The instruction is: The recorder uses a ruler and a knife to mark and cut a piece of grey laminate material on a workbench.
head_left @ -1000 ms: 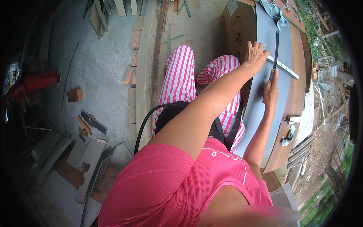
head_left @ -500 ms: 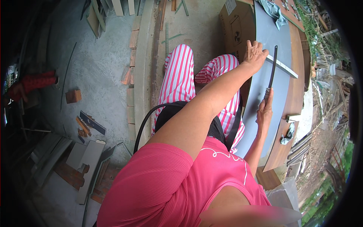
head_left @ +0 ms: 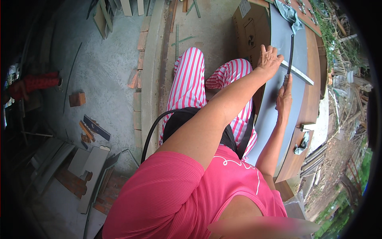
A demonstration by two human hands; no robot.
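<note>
A pale, narrow strip (head_left: 301, 74) lies across the grey board (head_left: 267, 125), and my left hand (head_left: 270, 62) is closed on its near end. Bent fingers hide how that end is gripped. My right hand (head_left: 284, 96) is closed round the wrapped grip of a long dark saw blade (head_left: 291, 51), narrow and flat. The blade passes over the strip, just right of my left hand, with its tip close to a light blue cloth (head_left: 291, 18). Whether its edge touches the strip I cannot tell.
A cardboard box (head_left: 252, 34) stands beside the board, at its left. Brown wood panelling (head_left: 310, 87) runs along the right, with another cloth (head_left: 302, 144) on it. A brick (head_left: 77, 99) and wood scraps (head_left: 96, 127) lie on the concrete floor. Another person's red-clad leg shows far left.
My right hand has pushed the saw blade forward, away from me, across the strip. My left hand stays almost where it was on the strip.
</note>
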